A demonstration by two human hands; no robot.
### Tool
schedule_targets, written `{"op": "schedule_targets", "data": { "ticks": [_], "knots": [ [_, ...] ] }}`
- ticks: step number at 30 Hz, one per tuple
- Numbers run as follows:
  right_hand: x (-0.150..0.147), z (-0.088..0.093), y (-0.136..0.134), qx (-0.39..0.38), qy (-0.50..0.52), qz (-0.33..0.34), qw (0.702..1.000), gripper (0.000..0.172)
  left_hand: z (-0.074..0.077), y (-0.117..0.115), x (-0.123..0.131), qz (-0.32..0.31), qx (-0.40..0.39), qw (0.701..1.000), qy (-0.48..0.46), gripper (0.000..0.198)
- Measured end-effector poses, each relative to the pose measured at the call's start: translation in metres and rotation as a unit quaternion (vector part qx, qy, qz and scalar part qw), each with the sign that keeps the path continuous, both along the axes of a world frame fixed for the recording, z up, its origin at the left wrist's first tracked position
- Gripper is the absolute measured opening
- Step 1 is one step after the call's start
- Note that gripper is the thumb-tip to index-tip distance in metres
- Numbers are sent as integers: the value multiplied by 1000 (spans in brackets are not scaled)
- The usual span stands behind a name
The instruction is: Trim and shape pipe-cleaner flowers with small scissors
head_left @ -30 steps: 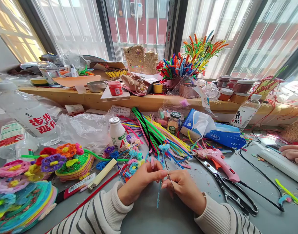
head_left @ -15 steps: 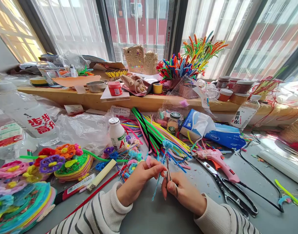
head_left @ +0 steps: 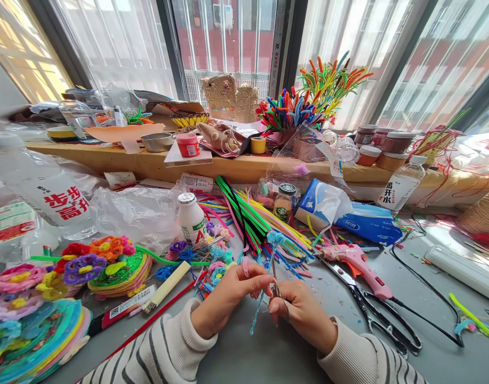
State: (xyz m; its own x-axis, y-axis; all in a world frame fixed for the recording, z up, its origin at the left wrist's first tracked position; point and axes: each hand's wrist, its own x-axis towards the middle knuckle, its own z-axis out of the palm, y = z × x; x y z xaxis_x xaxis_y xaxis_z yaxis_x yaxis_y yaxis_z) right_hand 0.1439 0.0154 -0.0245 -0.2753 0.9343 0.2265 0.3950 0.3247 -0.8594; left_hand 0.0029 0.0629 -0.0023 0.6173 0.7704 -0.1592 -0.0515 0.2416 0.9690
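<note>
My left hand [head_left: 232,290] pinches a light blue pipe cleaner flower [head_left: 276,238] by its stem, whose fuzzy lower end [head_left: 255,319] hangs below my fingers. A pink bit [head_left: 245,266] shows at that hand's forefinger. Close beside it, my right hand [head_left: 308,317] is closed around the handles of small scissors [head_left: 274,273]. The blades point up along the stem under the flower head; whether they touch it I cannot tell. Beyond both hands lies a bundle of coloured pipe cleaners [head_left: 244,213]. Large scissors [head_left: 362,298] rest to the right of my right hand.
A pink glue gun [head_left: 362,264] with its cord lies at the right. On the left are finished flowers [head_left: 84,266], a utility knife [head_left: 120,309] and a white bottle [head_left: 191,221]. Tissue packs [head_left: 364,221] and a glass jar [head_left: 284,202] stand behind. A crowded wooden ledge [head_left: 148,162] runs along the window.
My right hand has drawn slightly closer to my left, its fingers curling tighter round the scissor handles. The flower stays in my left hand, almost in the same place.
</note>
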Motion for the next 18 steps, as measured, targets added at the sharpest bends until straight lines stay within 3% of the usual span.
{"op": "schedule_targets", "data": {
  "ticks": [18],
  "knots": [
    [1,-4,-1,-28,33,52,998,69,-5,-1,0,-21,-16,1000,-8,18]
  ]
}}
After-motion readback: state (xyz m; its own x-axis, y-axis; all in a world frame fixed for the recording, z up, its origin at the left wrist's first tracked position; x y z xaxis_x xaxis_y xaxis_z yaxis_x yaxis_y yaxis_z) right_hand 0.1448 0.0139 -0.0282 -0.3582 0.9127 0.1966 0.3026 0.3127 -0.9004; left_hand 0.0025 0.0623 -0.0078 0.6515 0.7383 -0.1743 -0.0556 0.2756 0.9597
